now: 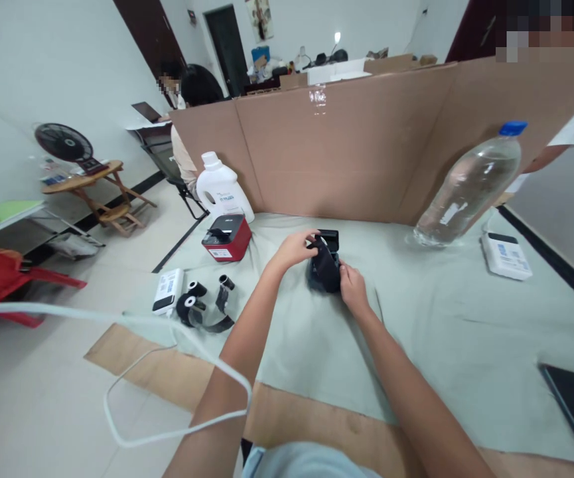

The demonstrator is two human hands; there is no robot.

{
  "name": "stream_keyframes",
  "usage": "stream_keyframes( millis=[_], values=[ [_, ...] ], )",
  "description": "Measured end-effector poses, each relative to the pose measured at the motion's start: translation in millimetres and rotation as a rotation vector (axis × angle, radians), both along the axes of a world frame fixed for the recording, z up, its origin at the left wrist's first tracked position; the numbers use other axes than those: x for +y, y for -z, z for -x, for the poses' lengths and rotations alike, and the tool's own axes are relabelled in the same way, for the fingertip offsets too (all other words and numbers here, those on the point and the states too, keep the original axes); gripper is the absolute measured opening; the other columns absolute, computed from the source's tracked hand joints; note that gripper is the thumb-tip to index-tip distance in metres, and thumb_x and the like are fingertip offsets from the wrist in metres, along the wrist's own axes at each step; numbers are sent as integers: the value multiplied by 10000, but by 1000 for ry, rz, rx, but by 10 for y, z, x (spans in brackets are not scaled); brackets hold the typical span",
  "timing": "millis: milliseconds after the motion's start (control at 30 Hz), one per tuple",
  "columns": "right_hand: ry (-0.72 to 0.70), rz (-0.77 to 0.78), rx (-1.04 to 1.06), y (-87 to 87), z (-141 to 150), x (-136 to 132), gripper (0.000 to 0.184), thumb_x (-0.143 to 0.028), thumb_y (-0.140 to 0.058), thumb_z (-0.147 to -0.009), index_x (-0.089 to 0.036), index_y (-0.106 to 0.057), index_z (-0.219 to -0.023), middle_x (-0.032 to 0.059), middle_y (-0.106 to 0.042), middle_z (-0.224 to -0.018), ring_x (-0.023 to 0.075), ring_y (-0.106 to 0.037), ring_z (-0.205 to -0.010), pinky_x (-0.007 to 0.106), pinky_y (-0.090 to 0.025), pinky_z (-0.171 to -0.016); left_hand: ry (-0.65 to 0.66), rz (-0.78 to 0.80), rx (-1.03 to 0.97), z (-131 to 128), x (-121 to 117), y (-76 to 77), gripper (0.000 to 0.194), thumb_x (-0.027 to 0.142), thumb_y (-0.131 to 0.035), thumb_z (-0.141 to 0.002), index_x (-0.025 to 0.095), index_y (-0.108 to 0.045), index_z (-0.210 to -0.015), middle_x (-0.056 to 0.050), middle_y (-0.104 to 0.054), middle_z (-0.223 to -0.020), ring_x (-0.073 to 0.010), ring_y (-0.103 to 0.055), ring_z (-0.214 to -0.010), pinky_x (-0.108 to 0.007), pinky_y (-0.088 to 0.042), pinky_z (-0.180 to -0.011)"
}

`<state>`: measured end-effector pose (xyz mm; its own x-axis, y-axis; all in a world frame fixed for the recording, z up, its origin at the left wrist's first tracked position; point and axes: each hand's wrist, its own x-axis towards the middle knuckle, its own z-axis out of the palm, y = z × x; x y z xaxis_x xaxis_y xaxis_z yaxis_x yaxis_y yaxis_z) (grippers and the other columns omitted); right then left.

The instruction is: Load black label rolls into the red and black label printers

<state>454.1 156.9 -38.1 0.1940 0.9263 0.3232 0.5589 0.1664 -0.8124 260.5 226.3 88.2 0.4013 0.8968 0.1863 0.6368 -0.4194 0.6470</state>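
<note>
In the middle of the cloth-covered table, both hands are at a small black device (333, 237) with a raised, box-like part at its back. A wide black ribbon (324, 267) hangs over its front. My left hand (294, 251) is closed at the upper left, thumb and fingers pinching the black ribbon near its top edge. At the lower right, my right hand (353, 287) is closed on the side of the device, its thumb uppermost. The fingertips of the right hand are partly hidden. Black ribbon rolls (191, 304) with white cores lie to the left, one partly unwound.
A red and black box-shaped device (227, 238) and a white jug (223, 189) stand at the back left. White power banks (168, 290) lie at both sides. A large water bottle (470, 189) leans against the cardboard screen (331, 153). A white cable (177, 435) loops across the left foreground.
</note>
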Motion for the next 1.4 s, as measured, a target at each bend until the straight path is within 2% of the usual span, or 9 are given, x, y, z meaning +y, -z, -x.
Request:
stream_keyframes(
  millis=[200,367,500,633,767,867,1033,1167,1400],
  values=[
    [-19,-13,40,12,-10,-4,677,-526,-273,-1025,-106,-723,-1307,193,-738,-1256,336,-663,-1101,489,-475,-1011,-497,351,-808,886,-740,138,489,286,-630,-735,183,-650,-1213,-6,-641,-819,-98,-544,-580,-183,-351,-476],
    [-9,-13,51,30,-18,1,644,-523,-297,-1028,-134,-727,-1309,177,-733,-1278,334,-659,-1105,486,-474,-1017,-714,420,-1007,1280,-1296,255,351,363,-758,-662,176,-652,-939,31,-557,-723,-75,-468,-522,-160,-242,-401],
    [-16,-17,55,25,-19,2,640,-506,-305,-1025,-119,-724,-1315,189,-725,-1294,348,-658,-1132,499,-472,-1027,-763,337,-907,1301,-1535,259,519,411,-840,-640,152,-713,-1071,40,-554,-691,-60,-431,-491,-154,-224,-397],
    [-10,9,44,-10,-13,-8,693,-528,-291,-1010,-78,-703,-1338,213,-716,-1298,352,-655,-1142,500,-466,-1032,-928,181,-830,1383,-1656,180,531,367,-808,-657,159,-721,-1138,-24,-685,-847,-113,-600,-639,-172,-401,-490],
    [-6,30,26,-39,-13,-9,756,-568,-278,-981,-51,-702,-1335,231,-720,-1279,352,-652,-1132,494,-464,-1030,-1135,-198,-736,1749,-1715,45,530,357,-722,-723,183,-703,-1223,-30,-705,-895,-151,-664,-757,-219,-510,-621],
    [-4,39,21,-44,-15,-1,765,-583,-281,-973,-59,-704,-1337,232,-721,-1274,350,-652,-1112,495,-468,-1020,-1142,-304,-556,2074,-1708,-30,528,379,-707,-756,187,-686,-1248,-41,-723,-975,-173,-689,-825,-254,-547,-702],
    [4,30,26,-27,-11,6,745,-573,-293,-974,-68,-713,-1324,222,-729,-1262,344,-649,-1090,491,-472,-1005,-1033,-112,-94,2312,-1617,9,554,373,-736,-789,190,-644,-1304,-74,-761,-1074,-245,-716,-994,-336,-555,-874],
    [8,27,25,-19,-8,1,712,-544,-305,-980,-79,-706,-1339,212,-735,-1253,340,-652,-1082,489,-477,-998,-959,41,283,2275,-1517,111,370,372,-707,-845,206,-711,-1176,-91,-762,-1090,-300,-697,-1055,-379,-519,-914],
    [2,29,25,-19,-13,10,696,-507,-315,-979,-54,-696,-1345,235,-716,-1286,356,-656,-1126,510,-475,-1024,-809,46,579,2156,-1364,208,261,328,-661,-882,212,-776,-1086,-109,-684,-1231,-310,-623,-1129,-415,-454,-960]
  ],
)
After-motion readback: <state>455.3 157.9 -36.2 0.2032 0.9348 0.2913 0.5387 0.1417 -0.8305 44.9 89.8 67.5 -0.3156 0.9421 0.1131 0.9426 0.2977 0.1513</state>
